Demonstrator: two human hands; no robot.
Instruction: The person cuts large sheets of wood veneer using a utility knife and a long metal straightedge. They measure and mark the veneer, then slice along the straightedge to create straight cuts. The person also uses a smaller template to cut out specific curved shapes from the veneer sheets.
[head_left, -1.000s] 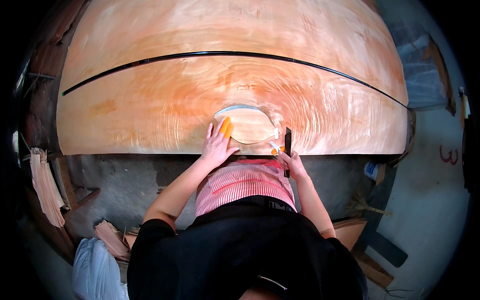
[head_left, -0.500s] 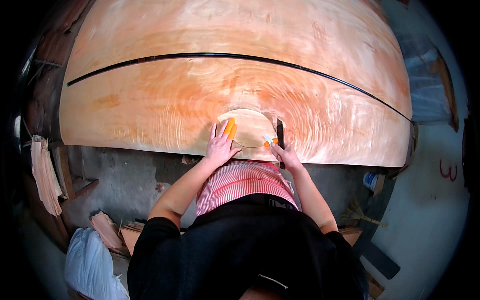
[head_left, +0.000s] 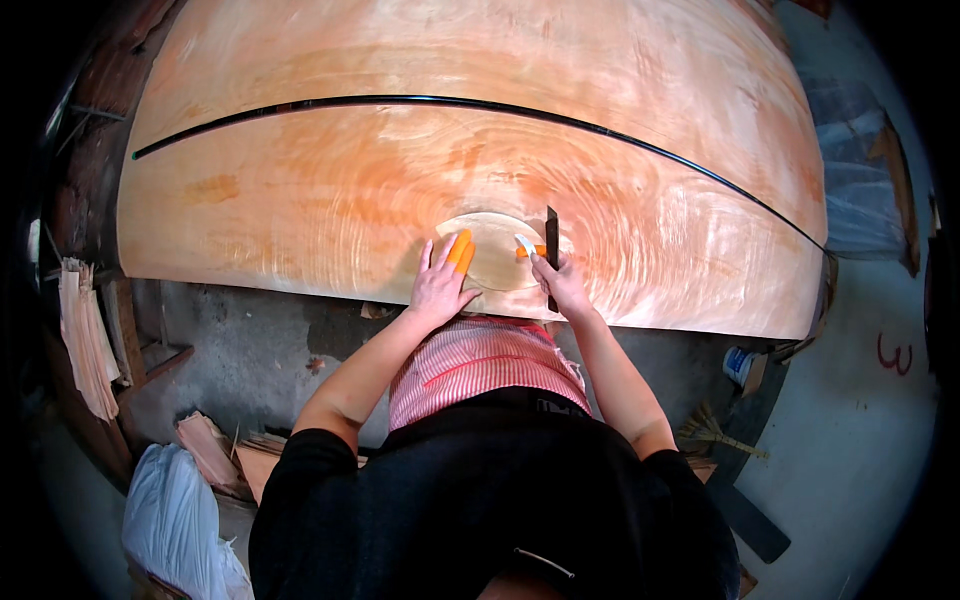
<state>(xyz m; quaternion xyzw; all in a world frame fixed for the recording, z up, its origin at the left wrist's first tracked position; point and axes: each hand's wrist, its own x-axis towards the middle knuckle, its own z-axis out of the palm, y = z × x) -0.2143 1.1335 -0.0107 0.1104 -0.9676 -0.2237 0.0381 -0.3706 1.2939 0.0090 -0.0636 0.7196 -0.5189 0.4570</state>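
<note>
A pale, thin rounded wood veneer piece point(head_left: 500, 265) lies on the large wood veneer sheet point(head_left: 330, 190), close to its near edge. My left hand point(head_left: 440, 285) rests flat on the left part of this piece, fingers spread, with orange covers on two fingers. At the piece's right edge, my right hand point(head_left: 563, 283) is closed around a long, dark, flat strip-shaped tool point(head_left: 552, 232), which points away from me. Orange and white coverings show on the right hand's fingers. The tool's lower end sticks out below the hand; whether it touches the sheet I cannot tell.
A long, thin black rod point(head_left: 400, 100) lies across the sheet beyond my hands. Below left are stacked veneer strips point(head_left: 88, 340) and a white sack point(head_left: 180, 520). A white tub point(head_left: 738, 362) and a straw broom point(head_left: 715, 430) stand on the right.
My right hand has shifted a little left and away from me with the dark tool, over the veneer piece's right edge. The left hand stays spread in nearly the same place.
</note>
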